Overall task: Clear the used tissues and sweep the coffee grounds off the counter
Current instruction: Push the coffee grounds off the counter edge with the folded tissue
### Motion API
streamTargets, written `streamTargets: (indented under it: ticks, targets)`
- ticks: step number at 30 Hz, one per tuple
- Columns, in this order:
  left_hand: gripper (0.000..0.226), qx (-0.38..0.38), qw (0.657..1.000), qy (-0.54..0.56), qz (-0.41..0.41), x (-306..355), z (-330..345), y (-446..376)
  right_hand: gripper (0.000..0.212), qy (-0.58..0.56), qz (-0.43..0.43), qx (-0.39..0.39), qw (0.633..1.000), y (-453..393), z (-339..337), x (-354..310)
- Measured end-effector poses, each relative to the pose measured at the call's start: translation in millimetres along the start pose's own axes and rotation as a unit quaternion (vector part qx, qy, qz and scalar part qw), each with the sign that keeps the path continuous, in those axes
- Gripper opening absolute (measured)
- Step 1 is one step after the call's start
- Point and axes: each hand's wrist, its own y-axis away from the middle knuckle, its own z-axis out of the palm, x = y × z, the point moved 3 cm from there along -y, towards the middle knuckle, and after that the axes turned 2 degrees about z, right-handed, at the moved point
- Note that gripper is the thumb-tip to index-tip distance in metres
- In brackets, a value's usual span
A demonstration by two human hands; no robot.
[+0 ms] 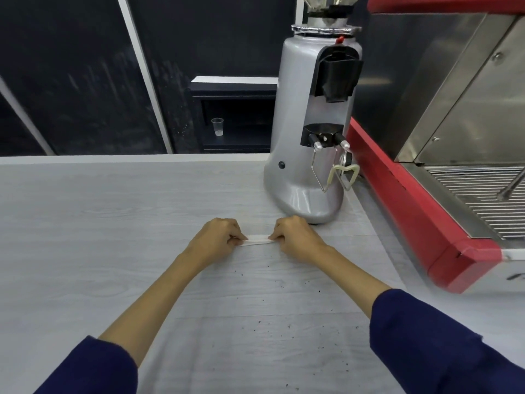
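A folded white tissue (258, 240) is stretched flat just above the pale wood-grain counter (113, 223), in front of the grinder. My left hand (217, 237) pinches its left end and my right hand (292, 236) pinches its right end. Both hands rest low over the counter, knuckles up. Dark coffee grounds (281, 285) lie scattered on the counter between my forearms and nearer to me, with more specks (289, 327) closer to the front. Part of the tissue is hidden under my fingers.
A silver coffee grinder (309, 123) stands right behind my hands. A red and steel espresso machine (426, 194) fills the right side. Beyond the counter's far edge is a dark shelf holding a clear plastic cup (217, 126).
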Motion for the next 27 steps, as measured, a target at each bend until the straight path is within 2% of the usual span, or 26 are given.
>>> streamTargets:
  ticks: [6,14,23,27]
  targets:
    - [0.015,0.021,0.999,0.021,-0.037,-12.3,-7.0,19.2,0.034,-0.011,-0.021,0.000,1.000,-4.4,1.4,-17.8]
    - [0.016,0.039,0.998,0.024,-0.047,-5.7,-3.6,54.2,0.032,0.004,-0.061,-0.035,0.997,7.8,6.0,-31.1]
    - [0.017,0.014,1.000,0.017,0.002,30.2,13.3,84.3,0.026,-0.022,-0.096,-0.034,0.995,65.0,7.0,-18.3]
    - [0.019,-0.009,0.999,0.021,0.038,44.9,22.9,86.6,0.024,-0.041,-0.076,-0.033,0.996,88.6,6.6,-6.0]
